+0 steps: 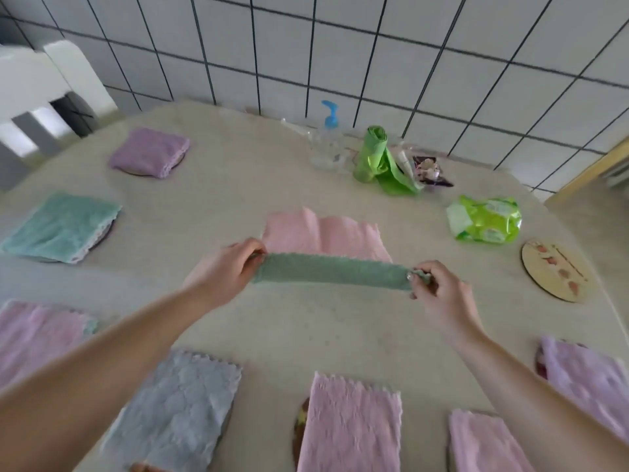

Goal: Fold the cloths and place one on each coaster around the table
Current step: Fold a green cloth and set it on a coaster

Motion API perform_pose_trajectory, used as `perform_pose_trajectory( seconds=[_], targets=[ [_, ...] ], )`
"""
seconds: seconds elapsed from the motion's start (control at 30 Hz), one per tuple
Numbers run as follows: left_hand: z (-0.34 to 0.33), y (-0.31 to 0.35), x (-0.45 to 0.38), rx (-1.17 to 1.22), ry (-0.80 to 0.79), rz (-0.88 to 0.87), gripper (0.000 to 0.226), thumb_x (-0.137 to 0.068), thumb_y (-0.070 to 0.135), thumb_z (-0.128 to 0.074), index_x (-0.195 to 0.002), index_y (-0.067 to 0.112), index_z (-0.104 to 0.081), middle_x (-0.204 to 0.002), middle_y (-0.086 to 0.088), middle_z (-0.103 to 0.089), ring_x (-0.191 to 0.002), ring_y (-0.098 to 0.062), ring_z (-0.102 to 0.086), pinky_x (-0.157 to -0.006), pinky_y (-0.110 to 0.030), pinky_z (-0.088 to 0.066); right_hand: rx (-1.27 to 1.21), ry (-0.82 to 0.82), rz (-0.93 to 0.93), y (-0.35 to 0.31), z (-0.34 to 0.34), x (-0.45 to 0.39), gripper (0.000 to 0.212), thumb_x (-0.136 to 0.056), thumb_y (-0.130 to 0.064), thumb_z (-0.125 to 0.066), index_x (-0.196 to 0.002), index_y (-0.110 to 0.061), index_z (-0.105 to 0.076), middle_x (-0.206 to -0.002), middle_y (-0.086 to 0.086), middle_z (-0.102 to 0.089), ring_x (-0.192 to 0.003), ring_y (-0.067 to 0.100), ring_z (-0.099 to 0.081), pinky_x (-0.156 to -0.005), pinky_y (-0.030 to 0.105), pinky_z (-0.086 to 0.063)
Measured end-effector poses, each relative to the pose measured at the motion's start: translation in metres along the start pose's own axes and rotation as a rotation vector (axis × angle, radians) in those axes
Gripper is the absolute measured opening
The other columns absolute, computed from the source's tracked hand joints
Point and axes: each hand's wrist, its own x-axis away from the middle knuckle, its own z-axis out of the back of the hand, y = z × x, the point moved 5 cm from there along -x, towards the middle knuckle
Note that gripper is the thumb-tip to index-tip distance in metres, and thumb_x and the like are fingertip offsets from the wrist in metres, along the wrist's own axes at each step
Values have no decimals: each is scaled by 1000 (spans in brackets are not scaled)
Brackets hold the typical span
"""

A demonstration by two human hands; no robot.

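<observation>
A: Left side?
B: Folded teal cloth (61, 226) on coaster, left edge of counter (258, 321). Left hand (226, 267) pinching one end of green cloth (332, 271).

A: Right side?
B: Right hand (439, 289) pinching other end; cloth stretched taut above counter, before pink cloth (326, 235). Bare coaster (556, 270) far right.

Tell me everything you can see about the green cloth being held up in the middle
The green cloth looks like soft, fuzzy fabric with a small zigzag edge. It is stretched into a narrow flat band above the table, apparently folded lengthwise. The left hand pinches one end and the right hand pinches the other. A pink cloth lies on the table behind it.
</observation>
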Motion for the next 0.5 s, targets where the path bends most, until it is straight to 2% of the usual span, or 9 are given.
perform_pose_trajectory(
  seconds=[0.1, 0.13, 0.2, 0.3, 0.37, 0.43, 0.5],
  targets=[
    [-47, -16, 37, 44, -186, 113, 8, -92, 18, -51, -97, 17, -58, -77, -2, -59, -70, -24, -56, -62, -33, -43, 99, -83, -102, 46, -18, 43, 13, -80, -19, -68, -76, -29, -60, -55, -6, -58, -56, 2, -54, -52, 16, -37],
    [-58, -20, 46, 62, -231, 134, 6, -91, 18, -51, -93, 18, -57, -72, 2, -56, -69, -24, -55, -61, -31, -41, 111, -110, -126, 56, -22, 55, 13, -80, -20, -68, -74, -28, -60, -56, -4, -58, -57, 5, -54, -52, 18, -38],
    [-70, -22, 56, 103, -277, 157, 11, -89, 24, -52, -82, 33, -52, -68, 10, -54, -66, -18, -55, -60, -31, -41, 128, -148, -160, 70, -27, 70, 15, -80, -21, -69, -72, -29, -60, -58, -3, -61, -59, 10, -55, -53, 23, -41],
    [-77, -32, 55, 211, -253, 244, 16, -89, 29, -54, -77, 40, -50, -77, 12, -62, -73, -14, -61, -69, -37, -50, 108, -144, -162, 75, -30, 69, 20, -81, -20, -68, -70, -34, -58, -63, -7, -60, -57, 9, -53, -50, 19, -38],
    [-79, -37, 51, 280, -221, 314, 15, -91, 24, -54, -87, 39, -53, -87, 10, -64, -79, -23, -63, -72, -44, -52, 101, -118, -152, 72, -32, 59, 23, -81, -19, -66, -70, -36, -56, -63, -5, -60, -62, 8, -54, -52, 16, -37],
    [-78, -39, 43, 341, -179, 377, 19, -92, 20, -52, -93, 39, -51, -94, 6, -62, -79, -34, -62, -69, -48, -51, 88, -99, -141, 65, -36, 43, 21, -82, -19, -65, -72, -35, -56, -62, -6, -59, -65, 3, -54, -55, 12, -37],
    [-78, -41, 36, 364, -141, 425, 20, -93, 17, -48, -102, 36, -49, -100, 3, -59, -67, -27, -58, -57, -42, -48, 67, -94, -146, 58, -43, 24, 15, -84, -20, -63, -76, -31, -58, -62, -8, -57, -60, 2, -52, -55, 11, -37]
  ],
)
